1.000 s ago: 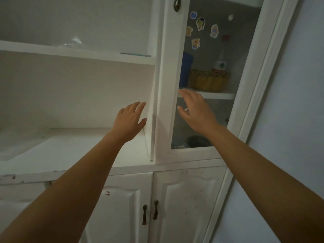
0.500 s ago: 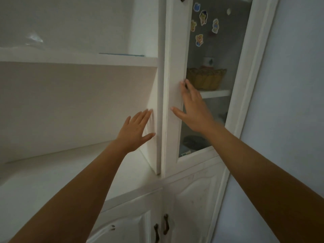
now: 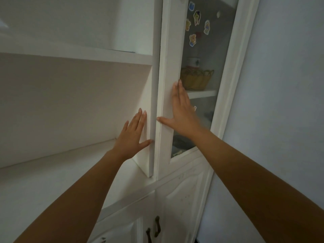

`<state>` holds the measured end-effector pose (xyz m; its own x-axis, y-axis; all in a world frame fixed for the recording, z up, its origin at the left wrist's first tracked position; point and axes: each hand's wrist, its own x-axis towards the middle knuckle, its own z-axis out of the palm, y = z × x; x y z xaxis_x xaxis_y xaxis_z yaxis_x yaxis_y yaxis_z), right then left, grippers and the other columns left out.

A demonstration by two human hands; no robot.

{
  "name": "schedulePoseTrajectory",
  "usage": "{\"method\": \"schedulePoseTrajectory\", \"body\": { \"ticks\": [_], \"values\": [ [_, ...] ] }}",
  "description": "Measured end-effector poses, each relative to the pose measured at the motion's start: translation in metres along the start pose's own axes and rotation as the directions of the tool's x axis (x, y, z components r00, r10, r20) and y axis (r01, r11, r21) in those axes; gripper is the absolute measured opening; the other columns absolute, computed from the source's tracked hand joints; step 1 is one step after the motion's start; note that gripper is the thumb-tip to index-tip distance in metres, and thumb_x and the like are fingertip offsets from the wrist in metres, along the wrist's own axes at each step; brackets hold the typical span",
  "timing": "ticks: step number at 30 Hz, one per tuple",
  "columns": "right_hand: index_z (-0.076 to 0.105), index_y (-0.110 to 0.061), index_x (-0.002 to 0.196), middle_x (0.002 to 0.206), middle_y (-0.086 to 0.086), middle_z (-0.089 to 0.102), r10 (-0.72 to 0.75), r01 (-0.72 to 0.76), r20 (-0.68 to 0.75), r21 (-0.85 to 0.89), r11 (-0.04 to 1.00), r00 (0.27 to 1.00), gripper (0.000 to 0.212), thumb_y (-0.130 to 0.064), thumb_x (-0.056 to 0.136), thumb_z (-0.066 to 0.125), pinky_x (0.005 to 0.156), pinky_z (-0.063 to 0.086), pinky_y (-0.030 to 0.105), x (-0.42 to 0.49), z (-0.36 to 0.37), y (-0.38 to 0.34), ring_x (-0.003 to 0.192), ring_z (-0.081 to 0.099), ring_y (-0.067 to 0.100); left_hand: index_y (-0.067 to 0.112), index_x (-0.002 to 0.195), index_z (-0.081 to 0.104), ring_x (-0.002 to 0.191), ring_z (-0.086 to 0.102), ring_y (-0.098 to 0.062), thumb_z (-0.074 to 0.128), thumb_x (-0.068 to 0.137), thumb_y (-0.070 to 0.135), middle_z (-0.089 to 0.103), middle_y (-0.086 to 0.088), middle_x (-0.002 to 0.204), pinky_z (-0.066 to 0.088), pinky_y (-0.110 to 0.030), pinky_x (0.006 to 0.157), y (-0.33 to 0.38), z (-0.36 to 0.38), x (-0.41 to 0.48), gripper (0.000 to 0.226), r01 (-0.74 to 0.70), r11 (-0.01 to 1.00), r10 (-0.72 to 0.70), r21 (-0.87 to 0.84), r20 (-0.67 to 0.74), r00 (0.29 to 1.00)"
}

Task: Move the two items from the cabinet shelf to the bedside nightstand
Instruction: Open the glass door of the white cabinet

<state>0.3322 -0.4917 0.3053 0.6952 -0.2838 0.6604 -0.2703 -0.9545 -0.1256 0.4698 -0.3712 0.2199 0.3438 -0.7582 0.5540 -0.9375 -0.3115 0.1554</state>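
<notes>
A woven yellow basket [image 3: 196, 79] stands on a shelf [image 3: 203, 93] behind the glass cabinet door [image 3: 171, 71]. A small white cup-like item [image 3: 193, 61] shows just above the basket's rim. My right hand [image 3: 181, 113] lies flat against the door's white frame, fingers spread, thumb at the frame's left edge. My left hand [image 3: 133, 135] rests open against the side panel [image 3: 149, 123] of the open shelving, left of the door. Neither hand holds anything. The nightstand is out of view.
Stickers [image 3: 197, 15] dot the glass pane. Dark objects [image 3: 182, 142] sit low behind the glass. Open white shelves [image 3: 70, 55] stretch to the left. Lower cabinet doors with two dark handles [image 3: 153, 228] are below. A pale wall [image 3: 289, 85] rises on the right.
My view has swung closer and upward. My right hand slid from the glass onto the door frame, and my left hand came to rest against the side panel.
</notes>
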Motion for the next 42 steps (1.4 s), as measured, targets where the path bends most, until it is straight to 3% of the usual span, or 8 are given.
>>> {"method": "schedulePoseTrajectory", "body": {
  "ticks": [8,13,22,26,29,33,37,42],
  "values": [
    [-0.018,-0.009,0.142,0.154,0.011,-0.016,0.05,-0.052,-0.06,-0.024,0.998,0.997,0.117,-0.055,0.073,0.065,0.106,-0.003,0.033,0.003,0.011,-0.005,0.142,-0.01,0.024,0.023,0.135,-0.023,0.143,-0.005,-0.016,0.047,0.083,0.055,-0.014,-0.002,0.155,0.007,-0.047,0.117,-0.007,0.004,0.002,0.093,-0.026,0.999,0.026,-0.044,-0.007,1.0],
    [-0.018,-0.009,0.142,0.154,0.009,-0.018,0.048,-0.05,-0.072,-0.024,0.998,0.996,0.113,-0.051,0.077,0.064,0.104,-0.001,0.03,0.002,0.01,-0.006,0.142,-0.01,0.021,0.025,0.137,-0.021,0.143,-0.005,-0.016,0.024,0.073,0.073,-0.015,0.002,0.154,0.004,-0.047,0.116,-0.014,0.008,0.002,0.092,-0.026,1.0,0.026,-0.007,-0.029,0.999],
    [-0.02,-0.011,0.141,0.155,0.006,-0.017,0.046,-0.046,-0.073,-0.006,0.999,0.996,0.111,-0.049,0.078,0.064,0.102,0.001,0.031,-0.007,0.004,-0.005,0.142,-0.007,0.019,0.03,0.136,-0.02,0.142,-0.013,-0.017,0.021,0.069,0.075,-0.012,0.002,0.155,-0.001,-0.048,0.116,-0.009,0.011,0.001,0.09,0.02,1.0,-0.02,-0.006,-0.056,0.998],
    [-0.02,-0.014,0.141,0.155,0.004,-0.017,0.05,-0.05,-0.056,0.0,0.999,0.997,0.113,-0.053,0.076,0.064,0.115,0.008,0.043,-0.018,-0.005,0.004,0.142,-0.008,0.018,0.032,0.136,-0.017,0.142,-0.011,-0.019,0.034,0.072,0.067,-0.01,0.001,0.155,0.0,-0.051,0.117,-0.007,0.01,0.001,0.089,0.03,0.999,-0.031,-0.022,-0.066,0.997],
    [-0.021,-0.02,0.141,0.155,0.003,-0.015,0.045,-0.044,-0.044,0.031,0.999,0.998,0.114,-0.053,0.074,0.066,0.111,0.019,0.056,-0.025,-0.012,0.007,0.142,-0.006,0.019,0.033,0.136,-0.017,0.141,-0.013,-0.017,0.035,0.072,0.068,-0.011,0.002,0.155,0.0,-0.051,0.116,-0.011,0.011,0.001,0.09,0.042,0.999,-0.042,0.001,-0.087,0.995],
    [-0.024,-0.036,0.134,0.155,0.007,-0.013,-0.003,0.003,-0.059,0.005,1.0,0.998,0.108,-0.051,0.075,0.066,0.108,0.025,0.059,-0.037,-0.026,0.01,0.142,0.003,0.027,0.033,0.139,-0.014,0.141,-0.011,-0.017,0.041,0.076,0.067,-0.01,0.0,0.155,0.001,-0.051,0.116,-0.01,0.014,0.001,0.091,0.058,0.998,-0.057,0.006,-0.109,0.992],
    [-0.006,-0.047,0.138,0.153,0.015,-0.015,-0.079,0.077,-0.029,-0.073,0.994,0.996,0.088,-0.046,0.081,0.061,0.103,0.034,0.059,-0.045,-0.034,0.014,0.14,0.011,0.035,0.036,0.14,-0.012,0.143,-0.006,-0.021,0.052,0.078,0.059,-0.007,-0.003,0.156,0.002,-0.051,0.115,-0.007,0.014,-0.001,0.092,0.093,0.996,-0.091,0.009,-0.131,0.987],
    [0.034,-0.046,0.132,0.154,0.017,-0.012,-0.106,0.102,-0.016,-0.134,0.986,0.994,0.055,-0.048,0.082,0.058,0.109,0.027,0.054,-0.051,-0.043,0.023,0.141,0.005,0.036,0.037,0.14,-0.011,0.143,-0.004,-0.022,0.055,0.08,0.053,-0.005,-0.007,0.156,0.004,-0.051,0.114,0.001,0.013,-0.006,0.09,0.116,0.993,-0.11,0.024,-0.181,0.977]
  ]
}}
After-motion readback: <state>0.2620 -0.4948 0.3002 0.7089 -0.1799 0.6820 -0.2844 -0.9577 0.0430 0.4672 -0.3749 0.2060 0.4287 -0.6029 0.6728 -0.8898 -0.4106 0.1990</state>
